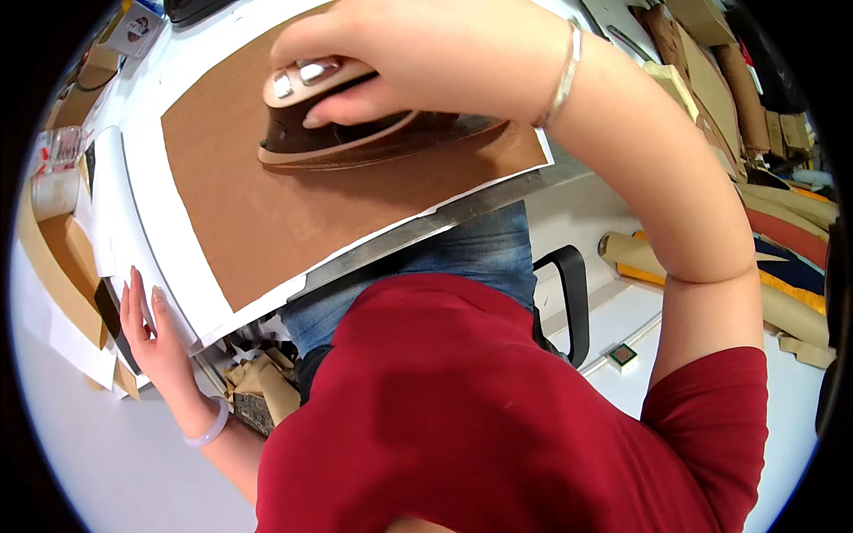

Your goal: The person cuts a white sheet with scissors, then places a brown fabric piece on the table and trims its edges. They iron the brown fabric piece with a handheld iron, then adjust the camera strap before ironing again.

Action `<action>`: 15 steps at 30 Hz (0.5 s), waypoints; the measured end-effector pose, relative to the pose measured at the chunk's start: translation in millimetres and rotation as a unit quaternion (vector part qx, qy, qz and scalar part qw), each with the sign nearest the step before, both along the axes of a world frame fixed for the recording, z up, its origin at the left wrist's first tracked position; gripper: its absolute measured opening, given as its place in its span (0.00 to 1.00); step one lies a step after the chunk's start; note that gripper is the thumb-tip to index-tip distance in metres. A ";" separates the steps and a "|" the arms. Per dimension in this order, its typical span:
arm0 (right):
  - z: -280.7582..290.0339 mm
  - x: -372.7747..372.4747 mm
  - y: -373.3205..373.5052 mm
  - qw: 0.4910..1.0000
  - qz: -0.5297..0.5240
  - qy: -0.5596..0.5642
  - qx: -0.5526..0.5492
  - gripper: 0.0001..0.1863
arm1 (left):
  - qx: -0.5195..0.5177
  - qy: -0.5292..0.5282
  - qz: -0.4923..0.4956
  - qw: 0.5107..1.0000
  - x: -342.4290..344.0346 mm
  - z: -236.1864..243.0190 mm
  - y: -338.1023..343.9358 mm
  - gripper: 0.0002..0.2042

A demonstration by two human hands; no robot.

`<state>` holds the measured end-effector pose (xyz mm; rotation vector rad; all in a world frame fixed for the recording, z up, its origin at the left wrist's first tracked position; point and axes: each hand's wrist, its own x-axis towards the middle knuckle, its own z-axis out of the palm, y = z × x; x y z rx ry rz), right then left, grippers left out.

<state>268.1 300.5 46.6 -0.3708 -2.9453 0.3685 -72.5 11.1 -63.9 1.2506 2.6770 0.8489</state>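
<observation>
White paper point(182, 275) borders the brown sheet point(275, 222), on whose far part the iron point(346, 151) sits, with room left and near. The right hand point(391, 53) curls round it; the left hand point(162, 345) spreads, empty, by the paper's left edge.

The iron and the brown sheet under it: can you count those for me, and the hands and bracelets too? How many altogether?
Hands: 2 (left hand and right hand)
Bracelets: 2 (lilac bracelet and silver bracelet)
Irons: 1 (the iron in the right hand)
Brown sheets under the iron: 1 (the brown sheet)
Total: 6
</observation>
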 end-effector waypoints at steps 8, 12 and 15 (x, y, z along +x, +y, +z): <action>-10.7 28.9 -21.8 1.000 0.006 0.006 -0.010 0.20 | -0.015 -0.023 -0.001 1.000 -11.8 4.2 -8.9 0.20; -8.2 26.0 -19.5 1.000 0.018 0.001 -0.001 0.20 | -0.011 -0.017 0.005 1.000 -11.1 3.1 -11.0 0.20; -12.5 21.4 -16.7 0.985 0.060 0.146 0.064 0.23 | 0.028 0.166 -0.063 0.984 9.3 11.1 -4.0 0.18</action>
